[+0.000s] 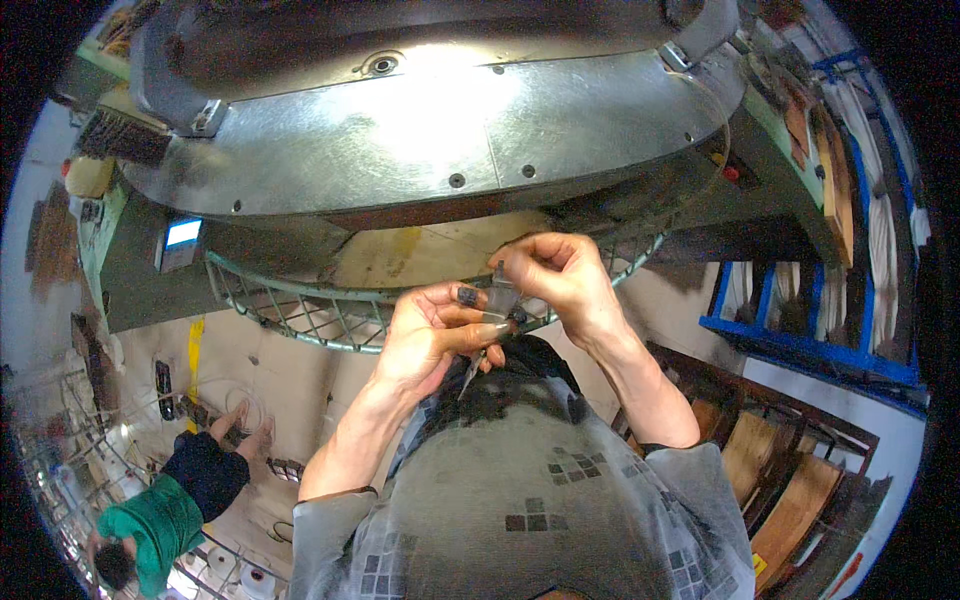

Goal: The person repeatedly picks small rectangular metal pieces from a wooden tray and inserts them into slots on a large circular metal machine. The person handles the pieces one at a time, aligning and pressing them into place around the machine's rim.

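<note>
In front of my chest, below the machine's edge, my left hand (430,335) is closed, thumb against fingers. It grips a small dark piece (517,318) at the thumb tip, too small to name. A thin pointed metallic thing (472,374) sticks out below its fingers. Black wrapping (467,296) covers one fingertip. My right hand (568,285) is slightly higher and to the right, with thumb and index finger pinched on a small greyish, partly see-through strip (502,290). This strip hangs between both hands, its lower end close to the dark piece.
A large machine with a shiny steel plate (330,150) spans the top. Beneath it curves a green metal lattice rail (290,310). Blue racks (810,335) and wooden boards (800,510) stand at right. At lower left is a person in a green top (155,530).
</note>
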Action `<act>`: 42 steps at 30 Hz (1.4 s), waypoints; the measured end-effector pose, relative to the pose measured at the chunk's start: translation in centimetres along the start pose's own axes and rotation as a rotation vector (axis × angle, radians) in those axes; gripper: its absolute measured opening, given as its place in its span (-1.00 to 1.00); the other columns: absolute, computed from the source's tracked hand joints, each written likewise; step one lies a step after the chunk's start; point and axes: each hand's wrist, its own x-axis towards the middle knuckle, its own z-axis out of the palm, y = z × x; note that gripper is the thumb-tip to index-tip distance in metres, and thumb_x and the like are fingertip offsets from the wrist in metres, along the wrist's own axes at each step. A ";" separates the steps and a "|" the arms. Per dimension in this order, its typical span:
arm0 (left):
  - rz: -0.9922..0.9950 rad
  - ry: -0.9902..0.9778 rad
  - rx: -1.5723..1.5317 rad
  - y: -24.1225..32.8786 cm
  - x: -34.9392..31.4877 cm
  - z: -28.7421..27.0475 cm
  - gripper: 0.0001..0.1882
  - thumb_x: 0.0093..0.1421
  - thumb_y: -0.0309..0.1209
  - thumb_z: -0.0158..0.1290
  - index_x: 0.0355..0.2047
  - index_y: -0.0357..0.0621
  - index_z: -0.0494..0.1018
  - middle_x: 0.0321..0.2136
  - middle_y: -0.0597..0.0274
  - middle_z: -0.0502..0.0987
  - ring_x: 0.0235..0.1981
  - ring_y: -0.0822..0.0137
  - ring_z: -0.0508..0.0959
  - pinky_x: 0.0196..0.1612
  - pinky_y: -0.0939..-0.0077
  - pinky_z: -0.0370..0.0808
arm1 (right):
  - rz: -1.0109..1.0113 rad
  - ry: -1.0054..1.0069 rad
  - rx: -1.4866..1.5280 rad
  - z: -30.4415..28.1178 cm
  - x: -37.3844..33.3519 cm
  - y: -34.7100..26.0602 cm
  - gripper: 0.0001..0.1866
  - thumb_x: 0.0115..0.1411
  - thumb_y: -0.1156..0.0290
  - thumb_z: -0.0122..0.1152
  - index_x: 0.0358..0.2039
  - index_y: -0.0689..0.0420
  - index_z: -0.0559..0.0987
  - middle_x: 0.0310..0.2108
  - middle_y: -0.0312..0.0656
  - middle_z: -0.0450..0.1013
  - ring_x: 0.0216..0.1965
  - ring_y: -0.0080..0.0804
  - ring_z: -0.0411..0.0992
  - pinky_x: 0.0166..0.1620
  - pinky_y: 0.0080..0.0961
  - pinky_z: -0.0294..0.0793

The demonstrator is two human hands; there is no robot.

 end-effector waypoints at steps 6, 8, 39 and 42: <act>0.017 -0.056 -0.009 -0.5 0.5 0.8 -0.73 0.10 -0.67 0.24 -0.19 -0.30 0.44 -0.39 0.00 0.65 -0.51 0.20 0.67 -0.49 0.46 0.61 | 0.001 -0.073 -0.227 -1.1 -0.2 0.3 -0.71 0.14 0.24 0.46 -0.40 0.23 0.64 -0.44 -0.30 0.58 -0.43 -0.66 0.46 -0.31 -0.64 0.43; 0.023 -0.034 0.022 -0.9 0.4 1.2 -0.73 0.10 -0.66 0.24 -0.19 -0.31 0.46 -0.37 -0.01 0.65 -0.51 0.21 0.67 -0.50 0.46 0.61 | -0.031 0.031 -0.098 -1.5 -0.2 0.4 -0.74 0.12 0.29 0.49 -0.44 0.21 0.62 -0.46 -0.32 0.57 -0.44 -0.70 0.44 -0.35 -0.67 0.39; 0.181 0.122 0.057 -1.1 1.2 3.2 -0.71 0.10 -0.65 0.26 -0.17 -0.26 0.46 -0.26 -0.16 0.66 -0.43 0.13 0.71 -0.40 0.37 0.68 | -0.058 -0.138 -0.070 -3.2 -0.3 -0.5 -0.77 0.19 0.31 0.38 -0.44 0.24 0.66 -0.53 -0.34 0.53 -0.49 -0.67 0.41 -0.40 -0.67 0.35; 0.205 0.138 0.065 -1.2 1.3 3.3 -0.70 0.10 -0.65 0.26 -0.16 -0.27 0.46 -0.27 -0.15 0.67 -0.42 0.13 0.71 -0.40 0.38 0.68 | -0.019 -0.092 -0.021 -3.2 0.2 -0.7 -0.71 0.23 0.27 0.35 -0.48 0.25 0.65 -0.55 -0.32 0.51 -0.53 -0.68 0.38 -0.47 -0.62 0.33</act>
